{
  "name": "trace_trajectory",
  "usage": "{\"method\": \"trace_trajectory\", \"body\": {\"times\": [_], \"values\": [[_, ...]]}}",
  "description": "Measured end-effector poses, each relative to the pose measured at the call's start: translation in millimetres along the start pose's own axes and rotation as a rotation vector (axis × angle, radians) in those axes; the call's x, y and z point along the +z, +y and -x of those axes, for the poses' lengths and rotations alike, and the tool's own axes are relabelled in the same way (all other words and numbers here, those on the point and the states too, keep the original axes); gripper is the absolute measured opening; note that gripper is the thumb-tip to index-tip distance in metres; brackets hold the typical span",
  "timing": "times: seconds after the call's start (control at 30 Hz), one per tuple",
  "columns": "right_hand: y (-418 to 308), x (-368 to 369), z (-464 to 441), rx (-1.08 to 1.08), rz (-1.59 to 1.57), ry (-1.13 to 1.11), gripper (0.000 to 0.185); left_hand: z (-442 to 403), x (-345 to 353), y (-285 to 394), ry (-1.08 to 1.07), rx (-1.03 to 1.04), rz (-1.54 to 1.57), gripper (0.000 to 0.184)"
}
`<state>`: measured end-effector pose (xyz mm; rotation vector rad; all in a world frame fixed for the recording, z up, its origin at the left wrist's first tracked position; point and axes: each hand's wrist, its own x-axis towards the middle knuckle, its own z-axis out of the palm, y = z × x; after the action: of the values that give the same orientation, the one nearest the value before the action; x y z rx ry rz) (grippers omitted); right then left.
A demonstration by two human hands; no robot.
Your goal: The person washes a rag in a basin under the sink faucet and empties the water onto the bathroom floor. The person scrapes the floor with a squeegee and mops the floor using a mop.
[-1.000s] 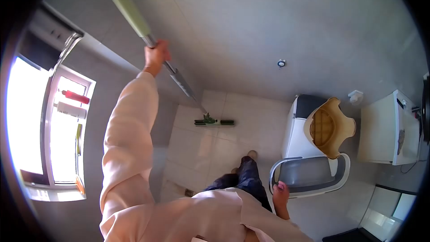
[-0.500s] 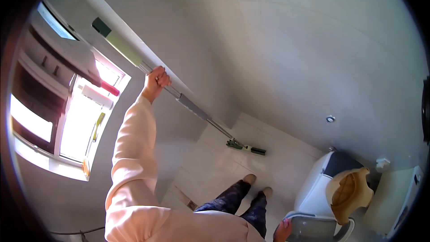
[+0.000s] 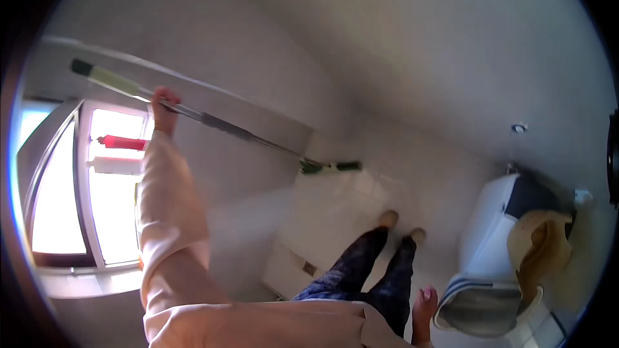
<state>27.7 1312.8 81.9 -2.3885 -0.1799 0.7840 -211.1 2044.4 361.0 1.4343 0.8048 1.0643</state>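
My left hand point(image 3: 166, 111) is raised at arm's length and closed around the pole of a mop point(image 3: 225, 127). The mop slants across the view, with a pale green, dark-ended grip at upper left and a grey sleeve midway. Its narrow green and white head point(image 3: 332, 167) is at the pale tiled floor, close to the wall corner; whether it touches is unclear. Low on the right side, my right hand point(image 3: 424, 306) hangs beside a grey-lined container point(image 3: 480, 309). A small gap seems to separate them. Blur hides how its fingers are set.
A bright window point(image 3: 113, 187) at left has a red bottle point(image 3: 122, 142) and a white bottle point(image 3: 116, 165) before it. On the right stands a white bin point(image 3: 487, 225) with a tan, curved piece point(image 3: 538, 245) beside it. A floor drain point(image 3: 309, 268) lies near my feet.
The view has turned. My left hand and the mop have shifted left in view, and the pole now lies flatter. My right hand shows more fully, beside the grey-lined container.
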Motion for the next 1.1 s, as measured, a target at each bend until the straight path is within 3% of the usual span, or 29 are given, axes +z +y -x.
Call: {"method": "trace_trajectory", "body": {"times": [0.13, 0.27, 0.37, 0.43, 0.5, 0.63, 0.67, 0.7, 0.73, 0.77, 0.83, 0.9, 0.97, 1.07, 1.1], "values": [[-25.5, 14.7, -14.9, 0.114, -0.075, -0.057, 0.033, -32.9, -12.5, 7.6, -0.108, -0.123, -0.05, 0.022], [-58.4, 15.0, -15.4, 0.153, -0.038, -0.087, 0.033, -43.3, -18.3, 10.2, -0.029, -0.201, -0.116, 0.018], [-59.5, 22.6, -19.0, 0.148, -0.083, -0.045, 0.029, -45.1, -13.6, 9.8, -0.012, -0.247, 0.017, 0.016], [-71.4, 21.8, -20.5, 0.106, -0.088, -0.099, 0.029, -39.7, -8.3, 16.2, -0.155, -0.24, 0.03, 0.016], [-85.1, 21.1, -24.9, 0.198, -0.086, -0.145, 0.029, -38.9, -6.0, 20.8, -0.17, -0.236, 0.012, 0.018], [-83.8, 33.5, -38.3, 0.028, 0.021, -0.144, 0.031, -51.0, -25.5, 29.6, -0.317, -0.195, 0.044, 0.012], [-82.4, 39.5, -34.7, 0.027, 0.049, -0.129, 0.032, -51.6, -28.7, 34.9, -0.149, -0.123, -0.095, 0.011], [-86.9, 43.0, -36.0, -0.12, 0.044, -0.073, 0.033, -48.9, -32.4, 34.5, 0.019, -0.053, -0.23, 0.012], [-93.0, 46.6, -34.2, -0.087, 0.015, -0.092, 0.033, -59.9, -77.0, 32.6, 0.067, -0.013, -0.257, 0.01], [-97.5, 51.0, -36.1, -0.057, -0.019, -0.105, 0.032, -54.2, -75.2, 28.3, 0.042, -0.018, -0.264, 0.01], [-105.4, 62.5, -37.4, -0.03, -0.063, -0.117, 0.032, -41.9, -59.9, 25.2, 0.305, -0.093, -0.365, 0.026], [-92.7, 74.7, -32.6, -0.105, -0.12, -0.095, 0.031, -19.4, -23.2, 9.7, 0.305, -0.085, -0.502, 0.036], [-98.3, 73.4, -22.7, -0.114, -0.113, -0.109, 0.034, 1.3, 1.2, 5.8, 0.195, -0.245, -0.668, 0.041], [-110.3, 64.4, -11.0, -0.152, -0.02, -0.023, 0.034, 14.4, -31.1, -26.7, -0.014, -0.391, -0.718, 0.034], [-110.5, 58.4, -18.5, -0.191, -0.02, 0.003, 0.034, 20.5, -31.9, -35.1, 0.024, -0.409, -0.729, 0.03]]}}
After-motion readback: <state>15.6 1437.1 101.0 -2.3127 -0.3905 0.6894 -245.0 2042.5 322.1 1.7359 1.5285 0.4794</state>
